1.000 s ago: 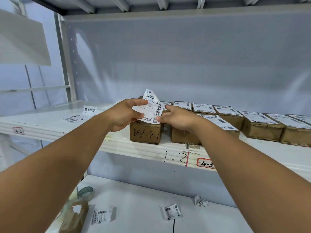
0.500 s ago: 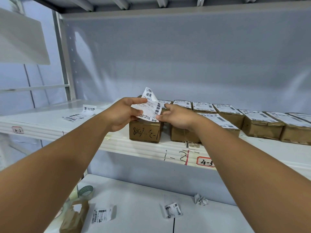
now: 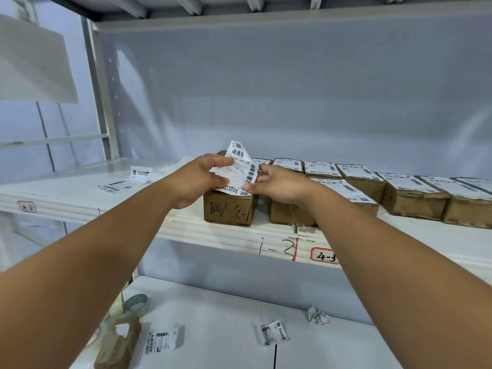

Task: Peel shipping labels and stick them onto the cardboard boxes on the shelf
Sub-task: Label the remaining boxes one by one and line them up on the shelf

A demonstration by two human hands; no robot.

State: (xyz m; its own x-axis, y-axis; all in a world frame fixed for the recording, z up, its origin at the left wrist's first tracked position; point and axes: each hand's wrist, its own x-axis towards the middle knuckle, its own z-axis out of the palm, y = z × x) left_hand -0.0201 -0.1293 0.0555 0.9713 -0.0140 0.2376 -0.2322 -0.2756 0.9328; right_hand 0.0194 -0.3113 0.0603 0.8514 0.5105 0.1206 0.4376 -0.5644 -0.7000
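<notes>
Head view: we see L hand [image 3: 198,179] pinching label [image 3: 239,169] at left edge, thumb + fingers curled on it. R hand [image 3: 279,182] nips lower-right corner. Label curled, long axis up-and-away, just above scrawled box [image 3: 229,209] on shelf [image 3: 186,227]. Box directly below, both hands equally near. Box top hidden. Backing on/off: can't tell.

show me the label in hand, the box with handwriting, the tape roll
shipping label [image 3: 241,173]: head view, printed face.
cardboard box with handwriting [image 3: 229,210]: head view, front side.
tape roll [image 3: 135,302]: head view, inner core.
</notes>
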